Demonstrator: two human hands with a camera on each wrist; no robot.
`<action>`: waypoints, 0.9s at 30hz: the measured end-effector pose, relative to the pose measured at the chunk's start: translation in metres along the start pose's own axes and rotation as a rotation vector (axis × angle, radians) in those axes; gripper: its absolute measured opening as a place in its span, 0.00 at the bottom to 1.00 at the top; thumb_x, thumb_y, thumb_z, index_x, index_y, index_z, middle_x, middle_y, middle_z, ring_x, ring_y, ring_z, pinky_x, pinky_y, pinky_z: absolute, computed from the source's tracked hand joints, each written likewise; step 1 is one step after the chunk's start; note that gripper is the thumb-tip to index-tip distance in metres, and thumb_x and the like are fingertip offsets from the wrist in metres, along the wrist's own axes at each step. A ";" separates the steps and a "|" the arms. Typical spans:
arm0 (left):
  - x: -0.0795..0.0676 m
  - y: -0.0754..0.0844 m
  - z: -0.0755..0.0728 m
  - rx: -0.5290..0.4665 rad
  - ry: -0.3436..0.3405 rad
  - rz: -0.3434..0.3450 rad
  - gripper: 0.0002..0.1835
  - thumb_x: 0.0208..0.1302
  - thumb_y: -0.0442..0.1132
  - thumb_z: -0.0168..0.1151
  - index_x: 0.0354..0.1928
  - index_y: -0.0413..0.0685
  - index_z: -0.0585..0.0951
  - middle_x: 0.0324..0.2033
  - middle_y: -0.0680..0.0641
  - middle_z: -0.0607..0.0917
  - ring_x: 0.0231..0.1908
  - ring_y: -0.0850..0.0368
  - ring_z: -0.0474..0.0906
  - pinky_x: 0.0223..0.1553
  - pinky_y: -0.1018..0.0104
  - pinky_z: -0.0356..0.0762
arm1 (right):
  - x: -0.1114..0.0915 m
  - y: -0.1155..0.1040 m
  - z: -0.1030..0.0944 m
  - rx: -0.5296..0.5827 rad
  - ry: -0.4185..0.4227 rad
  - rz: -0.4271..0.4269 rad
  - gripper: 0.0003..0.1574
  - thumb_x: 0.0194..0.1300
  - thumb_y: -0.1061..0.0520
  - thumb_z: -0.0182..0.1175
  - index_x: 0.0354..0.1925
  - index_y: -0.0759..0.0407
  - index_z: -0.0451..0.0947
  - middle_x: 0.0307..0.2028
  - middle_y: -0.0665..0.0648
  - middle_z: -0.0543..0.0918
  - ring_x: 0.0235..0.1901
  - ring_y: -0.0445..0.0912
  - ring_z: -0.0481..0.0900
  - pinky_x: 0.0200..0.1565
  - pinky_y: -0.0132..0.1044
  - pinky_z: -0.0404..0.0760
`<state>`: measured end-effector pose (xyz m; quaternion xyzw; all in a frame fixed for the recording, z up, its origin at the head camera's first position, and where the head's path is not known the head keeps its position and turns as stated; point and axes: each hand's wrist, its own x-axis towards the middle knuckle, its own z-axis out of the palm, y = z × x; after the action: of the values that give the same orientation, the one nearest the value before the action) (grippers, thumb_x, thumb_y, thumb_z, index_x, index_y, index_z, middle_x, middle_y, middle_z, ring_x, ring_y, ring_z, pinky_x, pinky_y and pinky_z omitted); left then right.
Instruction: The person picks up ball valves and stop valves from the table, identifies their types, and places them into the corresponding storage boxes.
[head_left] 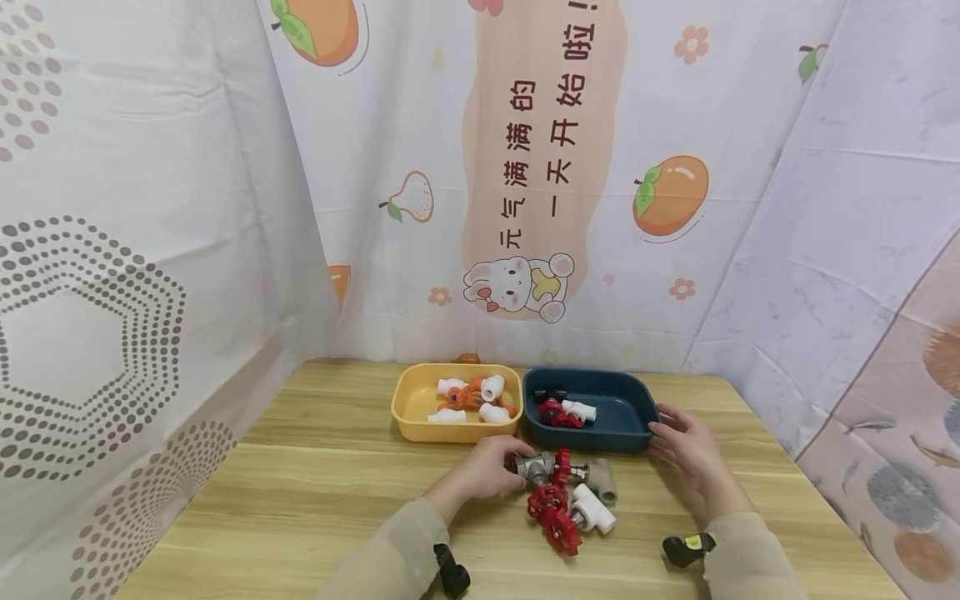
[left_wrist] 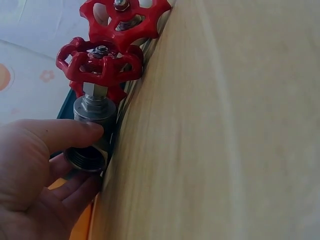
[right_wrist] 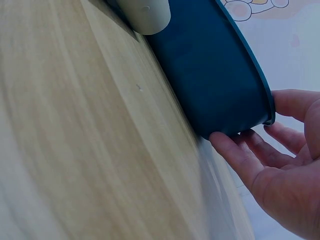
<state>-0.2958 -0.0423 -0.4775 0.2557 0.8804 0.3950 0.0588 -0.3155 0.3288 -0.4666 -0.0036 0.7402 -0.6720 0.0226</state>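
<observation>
A: What's readable in the head view?
B: The curtain [head_left: 420, 283] says "元气满满的 一天开始啦!"; the yellow label [head_left: 700, 542] at the right wrist is too small to read.
A: And the counts?
B: Near the desk's [head_left: 315, 467] far edge, the yellow tray [head_left: 450, 433] holds four white fittings [head_left: 493, 413] around orange parts [head_left: 465, 397]. The navy tray [head_left: 618, 402] beside it has one red-wheeled valve [head_left: 558, 415], one white piece [head_left: 580, 410] and one black piece [head_left: 551, 393]. Before it: three red handwheels [head_left: 562, 532], one grey fitting [head_left: 603, 481], one white tee [head_left: 594, 510].
A: The left hand [head_left: 483, 468]?
B: Its grip is clasping a metal valve [head_left: 533, 468], in front of the trays.
A: Left wrist view?
B: Thumb and fingers pinch the grey metal body; its round mouth is threaded, the glossy wheels scalloped.
A: Right wrist view?
B: The right hand's [right_wrist: 285, 165] grip holds the navy tray's rounded, smooth-walled corner.
</observation>
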 end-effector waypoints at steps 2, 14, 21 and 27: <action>0.000 -0.001 0.000 0.004 0.006 0.013 0.20 0.56 0.33 0.76 0.51 0.55 0.87 0.42 0.61 0.82 0.39 0.63 0.74 0.42 0.68 0.77 | 0.000 0.000 0.000 -0.002 0.001 0.000 0.43 0.77 0.61 0.55 0.78 0.71 0.45 0.73 0.79 0.53 0.54 0.45 0.80 0.55 0.46 0.82; 0.002 -0.002 -0.002 -0.010 0.024 0.021 0.18 0.55 0.34 0.77 0.49 0.55 0.89 0.40 0.62 0.83 0.40 0.64 0.76 0.44 0.67 0.79 | 0.000 0.001 0.000 0.003 0.002 0.000 0.43 0.77 0.61 0.55 0.78 0.71 0.45 0.73 0.79 0.54 0.53 0.45 0.80 0.55 0.45 0.83; 0.001 0.000 -0.002 -0.044 0.054 0.008 0.15 0.56 0.35 0.77 0.46 0.56 0.89 0.40 0.62 0.84 0.39 0.64 0.79 0.43 0.66 0.82 | 0.001 0.002 -0.001 0.001 0.001 0.000 0.43 0.77 0.60 0.55 0.78 0.71 0.45 0.73 0.79 0.54 0.54 0.46 0.80 0.55 0.46 0.82; 0.000 0.002 -0.002 -0.016 0.081 0.052 0.14 0.55 0.36 0.78 0.44 0.56 0.89 0.40 0.61 0.85 0.40 0.65 0.80 0.44 0.67 0.83 | 0.001 0.000 -0.001 -0.007 0.006 0.006 0.43 0.77 0.60 0.56 0.78 0.71 0.45 0.73 0.79 0.54 0.54 0.46 0.79 0.54 0.45 0.83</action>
<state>-0.2959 -0.0424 -0.4748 0.2621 0.8719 0.4133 0.0148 -0.3163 0.3294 -0.4669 0.0006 0.7424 -0.6696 0.0223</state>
